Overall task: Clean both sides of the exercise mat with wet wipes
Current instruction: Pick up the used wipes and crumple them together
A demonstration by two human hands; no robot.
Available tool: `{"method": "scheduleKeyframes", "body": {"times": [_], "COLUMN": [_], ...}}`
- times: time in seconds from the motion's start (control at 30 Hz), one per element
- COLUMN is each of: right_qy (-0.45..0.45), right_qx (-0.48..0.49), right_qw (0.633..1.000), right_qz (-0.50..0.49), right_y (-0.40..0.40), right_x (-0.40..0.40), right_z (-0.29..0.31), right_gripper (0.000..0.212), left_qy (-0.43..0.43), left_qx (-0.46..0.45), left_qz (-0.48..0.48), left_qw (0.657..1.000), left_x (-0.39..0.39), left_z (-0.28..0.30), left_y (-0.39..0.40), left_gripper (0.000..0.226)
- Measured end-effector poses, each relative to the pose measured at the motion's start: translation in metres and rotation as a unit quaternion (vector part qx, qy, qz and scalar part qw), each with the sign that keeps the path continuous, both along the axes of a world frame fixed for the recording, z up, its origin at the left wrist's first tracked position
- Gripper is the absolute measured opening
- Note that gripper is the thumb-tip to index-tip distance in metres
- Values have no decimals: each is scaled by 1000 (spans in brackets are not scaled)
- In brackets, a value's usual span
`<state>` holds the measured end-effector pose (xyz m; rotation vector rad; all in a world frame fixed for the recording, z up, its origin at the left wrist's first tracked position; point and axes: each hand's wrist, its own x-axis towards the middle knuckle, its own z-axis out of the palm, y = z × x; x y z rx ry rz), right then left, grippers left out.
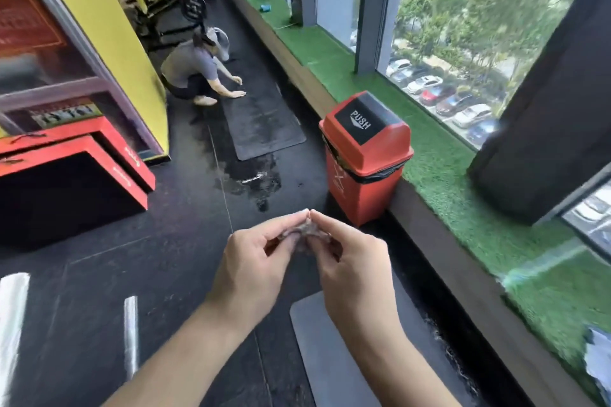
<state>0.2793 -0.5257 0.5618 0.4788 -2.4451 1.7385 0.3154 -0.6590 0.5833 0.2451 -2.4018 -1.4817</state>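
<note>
A crumpled, dirty grey wet wipe (305, 231) is pinched between the fingertips of both hands in the middle of the head view. My left hand (253, 261) holds its left side and my right hand (355, 269) its right side, thumbs and forefingers meeting above it. Below my arms a dark grey exercise mat (327, 353) lies flat on the black floor, one rounded corner showing. The hands are raised above the floor, a short way in front of the red bin.
A red swing-lid bin (365, 155) marked PUSH stands just beyond my hands by the window ledge of green turf (439, 195). Farther on, a crouching person (198, 73) touches a second mat (264, 122); a wet patch (254, 178) lies before it. Red-edged boxes (76, 175) sit left.
</note>
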Motion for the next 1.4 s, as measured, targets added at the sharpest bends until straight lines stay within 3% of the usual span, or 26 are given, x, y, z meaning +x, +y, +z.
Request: {"method": "scheduleKeyframes", "body": {"times": [0.13, 0.3, 0.47, 0.6, 0.8, 1.07, 1.27, 1.33, 1.4], "right_qy": [-3, -37, -110, -142, -179, -154, -183, -171, -203], "right_qx": [21, 18, 7, 29, 63, 96, 102, 181, 299], "right_qw": [1000, 999, 994, 988, 980, 961, 924, 906, 880], "right_qz": [20, 10, -13, -47, -62, -211, -321, -341, -308], "right_y": [-57, -112, -169, -226, -290, -330, -304, -271, -229], "right_x": [-77, -170, -300, -407, -504, -630, -688, -712, -737], "right_z": [1, -17, -44, -47, -23, -63, -106, -122, -150], "right_gripper": [29, 40, 34, 32, 41, 37, 39, 45, 72], "left_qy": [-3, -57, -146, -193, -218, -225, -262, -267, -282], "left_qx": [19, 48, -3, 6, 21, 34, 1, -29, -57], "left_qz": [1, -27, -105, -143, -232, -344, -406, -423, -437], "left_qw": [1000, 997, 984, 971, 948, 911, 876, 865, 852], "left_x": [-70, -169, -315, -434, -558, -731, -818, -844, -869], "left_z": [1, -20, -30, -23, -17, -77, -105, -116, -134], "left_y": [-62, -124, -207, -274, -334, -355, -332, -316, -295], "left_gripper": [32, 30, 27, 24, 31, 27, 25, 24, 23]}}
